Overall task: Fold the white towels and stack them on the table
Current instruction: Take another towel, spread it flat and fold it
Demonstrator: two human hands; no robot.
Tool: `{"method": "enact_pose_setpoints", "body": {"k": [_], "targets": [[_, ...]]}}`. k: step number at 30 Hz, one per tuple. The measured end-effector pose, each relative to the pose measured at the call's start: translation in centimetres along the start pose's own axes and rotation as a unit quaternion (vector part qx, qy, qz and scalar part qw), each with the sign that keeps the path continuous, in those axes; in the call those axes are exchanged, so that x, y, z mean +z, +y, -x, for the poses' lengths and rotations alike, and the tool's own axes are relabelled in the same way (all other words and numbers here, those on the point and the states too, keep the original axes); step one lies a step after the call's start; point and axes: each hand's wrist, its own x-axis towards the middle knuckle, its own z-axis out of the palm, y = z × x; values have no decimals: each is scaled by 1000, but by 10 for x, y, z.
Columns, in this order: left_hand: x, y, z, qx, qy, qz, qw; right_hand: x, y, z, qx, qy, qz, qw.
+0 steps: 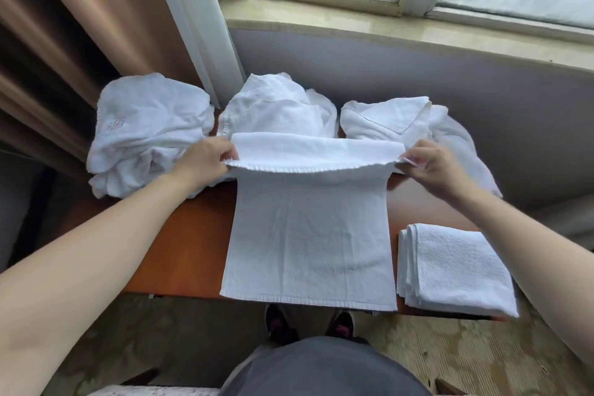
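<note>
Folding a flat white terry towel [308, 235] over itself on the reddish-brown wooden table [193, 235], we hold its far edge lifted.

Behind the towel, three rumpled heaps of white towels [148, 132] crowd the table's back edge under the stone windowsill [401, 32], blocking the far side. Right of the towel, just beside it, lies a folded white towel stack [453, 270] at the table's corner. Left of the towel bare wood stays open. The towel's near hem hangs slightly past the front edge. Our left hand [205, 159] pinches the lifted edge's left corner; our right hand [434, 164] pinches the right corner, both arms outstretched.
</note>
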Motion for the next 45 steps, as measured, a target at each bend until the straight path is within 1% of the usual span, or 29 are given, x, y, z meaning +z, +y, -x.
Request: {"method": "enact_pose_setpoints", "body": {"k": [2, 4, 13, 17, 19, 21, 22, 24, 25, 26, 28, 29, 30, 31, 32, 33, 37, 39, 42, 45], "targets": [[12, -2, 18, -13, -19, -4, 1000, 10, 3, 18, 4, -26, 0, 1000], [23, -1, 34, -3, -37, -13, 999, 19, 6, 36, -6, -39, 15, 999], [54, 1, 90, 29, -69, -4, 997, 37, 10, 93, -42, -31, 49, 997], [63, 1, 111, 43, -70, 7, 997, 51, 8, 119, -107, -15, 58, 992], [69, -1, 123, 76, -81, 6, 994, 61, 10, 132, -143, -26, 65, 987], [81, -7, 135, 103, -110, -8, 989, 75, 13, 146, -161, -60, 82, 982], [89, -11, 141, 104, -130, -23, 986, 85, 15, 155, -161, -81, 91, 979], [111, -22, 152, 80, -179, -65, 978, 108, 18, 170, -167, -132, 122, 969], [122, -26, 157, 60, -210, -87, 972, 119, 20, 177, -158, -185, 152, 958], [133, -30, 162, 43, -245, -113, 962, 130, 23, 183, -137, -246, 193, 940], [150, -32, 171, 21, -308, -162, 937, 150, 32, 194, -85, -366, 272, 886], [158, -31, 174, 15, -337, -175, 925, 158, 34, 198, -57, -412, 292, 861], [164, -29, 177, 9, -364, -179, 914, 164, 34, 202, -36, -435, 297, 849], [169, -28, 179, 2, -388, -176, 905, 168, 34, 203, -20, -440, 295, 848], [173, -25, 179, -5, -402, -170, 900, 172, 33, 202, -3, -432, 284, 856], [176, -23, 177, -10, -400, -161, 902, 176, 32, 200, 10, -414, 271, 869], [186, -11, 162, -2, -323, -124, 938, 184, 25, 184, 43, -341, 233, 910], [192, -6, 155, -14, -324, -116, 939, 190, 22, 176, 82, -319, 210, 921], [198, -6, 147, -54, -347, -97, 931, 198, 18, 167, 162, -305, 168, 923], [199, -14, 143, -75, -369, -81, 923, 206, 17, 167, 182, -297, 147, 926]]}}
